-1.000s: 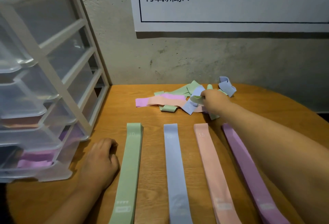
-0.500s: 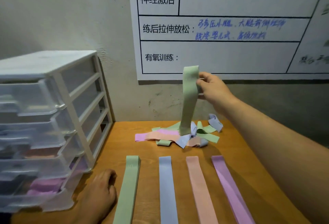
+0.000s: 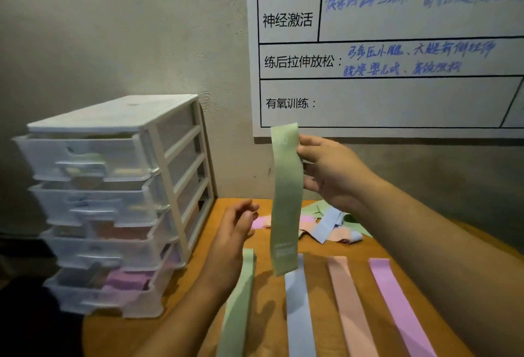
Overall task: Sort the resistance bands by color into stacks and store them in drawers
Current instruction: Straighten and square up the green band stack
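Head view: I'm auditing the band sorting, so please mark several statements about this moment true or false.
1. The right hand pinches a long pale green fabric band hanging in the air. True.
2. The left hand grips that band's lower end. False: it is open beside the band, holding nothing.
3. A green stack, blue stack, peach stack and purple stack lie side by side on the wooden table. True.
4. The white plastic drawer unit stands right of the stacks. False: it stands left of them.
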